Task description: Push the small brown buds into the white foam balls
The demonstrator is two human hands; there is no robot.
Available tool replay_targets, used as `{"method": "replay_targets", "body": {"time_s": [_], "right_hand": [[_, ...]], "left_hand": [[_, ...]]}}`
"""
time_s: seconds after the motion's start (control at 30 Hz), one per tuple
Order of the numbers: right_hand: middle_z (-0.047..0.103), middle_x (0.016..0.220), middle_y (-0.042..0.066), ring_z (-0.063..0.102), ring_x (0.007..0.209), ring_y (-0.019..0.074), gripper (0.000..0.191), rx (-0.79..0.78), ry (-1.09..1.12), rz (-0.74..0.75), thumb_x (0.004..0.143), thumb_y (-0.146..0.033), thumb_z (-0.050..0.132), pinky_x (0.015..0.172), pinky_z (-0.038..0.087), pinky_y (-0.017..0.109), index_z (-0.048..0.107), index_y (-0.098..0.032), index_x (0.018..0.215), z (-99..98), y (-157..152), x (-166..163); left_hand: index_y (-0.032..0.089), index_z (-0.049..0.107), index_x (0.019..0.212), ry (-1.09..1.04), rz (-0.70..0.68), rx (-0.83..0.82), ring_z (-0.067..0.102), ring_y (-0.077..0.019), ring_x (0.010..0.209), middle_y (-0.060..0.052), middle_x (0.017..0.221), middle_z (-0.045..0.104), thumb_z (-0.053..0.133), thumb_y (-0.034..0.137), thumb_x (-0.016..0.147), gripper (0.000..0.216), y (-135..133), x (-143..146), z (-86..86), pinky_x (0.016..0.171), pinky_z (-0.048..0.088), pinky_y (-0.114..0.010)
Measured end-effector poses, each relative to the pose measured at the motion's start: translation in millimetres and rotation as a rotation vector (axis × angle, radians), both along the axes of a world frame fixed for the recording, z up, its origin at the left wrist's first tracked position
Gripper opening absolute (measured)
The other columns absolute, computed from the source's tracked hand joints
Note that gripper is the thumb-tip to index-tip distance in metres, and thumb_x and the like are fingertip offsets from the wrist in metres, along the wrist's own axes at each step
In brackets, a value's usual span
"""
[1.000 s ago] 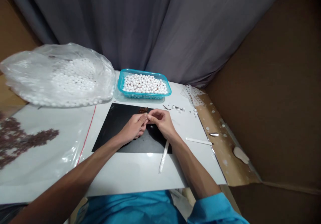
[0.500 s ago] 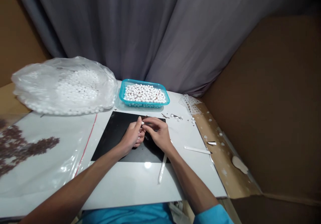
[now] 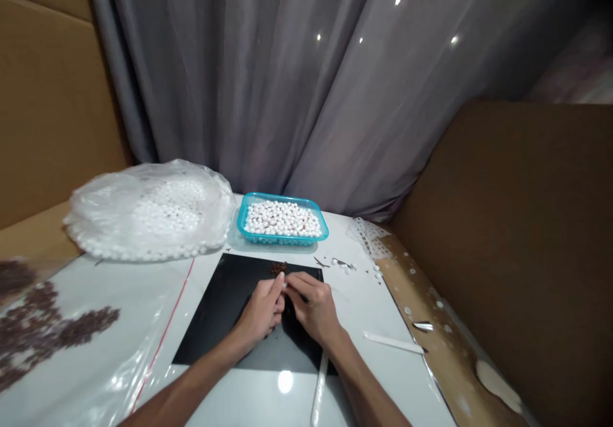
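Note:
My left hand (image 3: 265,307) is closed, with a small white bead (image 3: 285,284) pinched at its thumb tip. Its other fingers curl inward, and whatever lies under them is hidden. Close against it on the right, my right hand (image 3: 315,300) brings thumb and fingertips together at the bead; anything tiny between them is too small to make out. Both hands are over a black mat (image 3: 211,315). Just beyond the fingertips lies a little heap of reddish-brown bits (image 3: 278,267) on the mat.
A turquoise basket (image 3: 243,230) full of white beads stands behind the mat. Left of it sits a clear bag of beads (image 3: 158,213); nearer lies a plastic bag (image 3: 148,344) with brown bits. White sticks (image 3: 393,343), tweezers (image 3: 343,263) and scraps lie to the right.
The view has tilted up, so everything sits lower in the picture. My hands stay together at the bead, and the brown heap beyond them shows more plainly.

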State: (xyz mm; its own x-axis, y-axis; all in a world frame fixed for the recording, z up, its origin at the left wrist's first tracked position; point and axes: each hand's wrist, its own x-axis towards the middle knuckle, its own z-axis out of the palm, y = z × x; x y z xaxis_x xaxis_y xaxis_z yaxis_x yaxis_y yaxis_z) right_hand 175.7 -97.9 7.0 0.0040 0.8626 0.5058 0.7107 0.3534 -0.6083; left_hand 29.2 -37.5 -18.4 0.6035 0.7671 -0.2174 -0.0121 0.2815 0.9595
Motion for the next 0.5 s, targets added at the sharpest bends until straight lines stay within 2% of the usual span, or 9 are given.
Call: {"method": "replay_targets", "body": {"time_s": [0.2,0.33,0.43,0.5], "right_hand": [[0.077,0.101,0.010,0.075,0.083,0.0236,0.029,0.011,-0.078,0.017,0.103,-0.019,0.053,0.071,0.058,0.031,0.079,-0.028,0.110,-1.2,3,-9],[0.077,0.102,0.010,0.075,0.086,0.0248,0.026,0.018,-0.083,0.038,0.103,-0.023,0.056,0.075,0.060,0.033,0.079,-0.029,0.112,1.4,6,-9],[0.077,0.096,0.008,0.074,0.081,0.0237,0.019,0.016,-0.119,-0.005,0.102,-0.029,0.060,0.074,0.058,0.032,0.078,-0.027,0.108,10.8,21,5],[0.078,0.094,0.008,0.072,0.075,0.0221,0.020,0.014,-0.167,-0.106,0.102,-0.034,0.062,0.073,0.056,0.031,0.078,-0.025,0.106,25.3,42,22]], "left_hand": [[0.024,0.044,0.079,-0.004,0.050,-0.043,0.030,-0.0065,0.034,0.009,0.054,0.037,0.051,0.091,0.080,0.068,2,2,-4.0,0.033,0.016,-0.017],[0.024,0.047,0.084,-0.036,0.056,-0.156,0.027,-0.0062,0.035,0.011,0.054,0.036,0.061,0.088,0.077,0.066,7,2,-3.1,0.035,0.011,-0.016],[0.024,0.052,0.094,-0.131,0.018,-0.302,0.024,-0.0065,0.036,0.012,0.055,0.032,0.067,0.074,0.081,0.054,14,-3,0.8,0.036,0.008,-0.016],[0.023,0.056,0.099,-0.238,-0.002,-0.362,0.023,-0.0062,0.037,0.011,0.057,0.032,0.068,0.057,0.083,0.040,21,-9,4.0,0.036,0.007,-0.017]]}}
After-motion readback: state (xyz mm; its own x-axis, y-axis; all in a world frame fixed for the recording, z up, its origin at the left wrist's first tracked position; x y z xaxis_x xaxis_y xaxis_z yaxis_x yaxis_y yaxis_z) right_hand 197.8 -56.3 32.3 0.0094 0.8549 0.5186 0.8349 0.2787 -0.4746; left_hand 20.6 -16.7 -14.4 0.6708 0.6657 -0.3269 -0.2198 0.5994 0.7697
